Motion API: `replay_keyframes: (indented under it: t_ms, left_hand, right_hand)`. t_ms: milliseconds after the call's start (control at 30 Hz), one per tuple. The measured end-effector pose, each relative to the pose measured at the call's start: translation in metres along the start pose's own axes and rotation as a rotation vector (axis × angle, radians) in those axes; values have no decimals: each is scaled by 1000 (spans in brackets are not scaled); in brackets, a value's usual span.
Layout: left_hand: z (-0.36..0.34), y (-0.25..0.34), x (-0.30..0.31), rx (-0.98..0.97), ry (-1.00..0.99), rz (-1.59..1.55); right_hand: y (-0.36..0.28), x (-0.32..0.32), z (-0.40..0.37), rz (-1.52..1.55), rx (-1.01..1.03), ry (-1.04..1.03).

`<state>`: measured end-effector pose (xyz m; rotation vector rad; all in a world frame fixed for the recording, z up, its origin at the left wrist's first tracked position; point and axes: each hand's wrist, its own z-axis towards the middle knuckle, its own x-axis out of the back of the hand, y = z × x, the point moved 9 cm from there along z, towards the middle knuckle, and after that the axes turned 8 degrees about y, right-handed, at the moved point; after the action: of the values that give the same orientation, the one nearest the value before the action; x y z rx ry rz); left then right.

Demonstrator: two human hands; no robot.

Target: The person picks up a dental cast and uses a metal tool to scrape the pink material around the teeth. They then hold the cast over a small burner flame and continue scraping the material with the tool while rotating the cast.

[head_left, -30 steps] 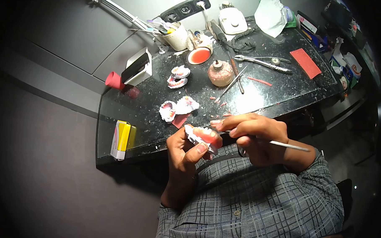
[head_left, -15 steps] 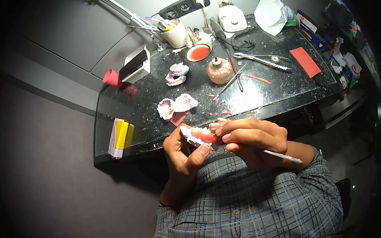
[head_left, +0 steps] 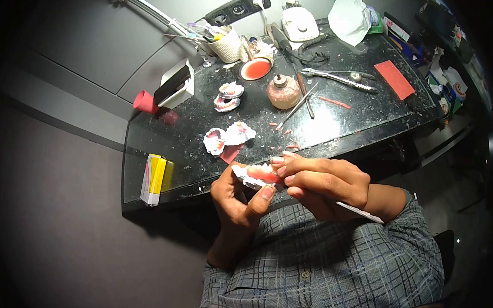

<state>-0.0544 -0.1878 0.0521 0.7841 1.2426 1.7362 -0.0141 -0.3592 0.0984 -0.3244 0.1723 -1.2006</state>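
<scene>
My left hand point(head_left: 236, 202) grips a dental cast point(head_left: 251, 179) from below, its thumb on the front. On the cast sits pink wax point(head_left: 263, 174) with a row of white teeth along the top. My right hand point(head_left: 329, 181) is closed, its fingertips at the right end of the teeth. A slim whitish tool point(head_left: 361, 212) runs through this hand, one end sticking out by the wrist. Its working tip is hidden by the fingers.
On the black bench stand two more dental models point(head_left: 228, 96) point(head_left: 229, 137), a glass alcohol burner point(head_left: 284, 92), pliers point(head_left: 341, 80) and a metal carver point(head_left: 297, 106). Pink wax sheet point(head_left: 394, 80) lies right, a yellow-white box point(head_left: 154, 179) left. Wax scraps lie near the front edge.
The tool's free end has swung slightly down and left as my right hand shifted a little. My left hand still holds the cast, which has moved slightly left.
</scene>
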Motion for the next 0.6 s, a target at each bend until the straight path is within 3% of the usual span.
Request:
replay_keyframes:
  t_ms: [267, 600]
  left_hand:
    - [1, 1, -1, -30, -7, -3]
    - [0, -10, -1, 119, -43, -92]
  right_hand:
    - [0, 0, 0, -14, 5, -2]
    - [1, -1, 0, -5, -7, 0]
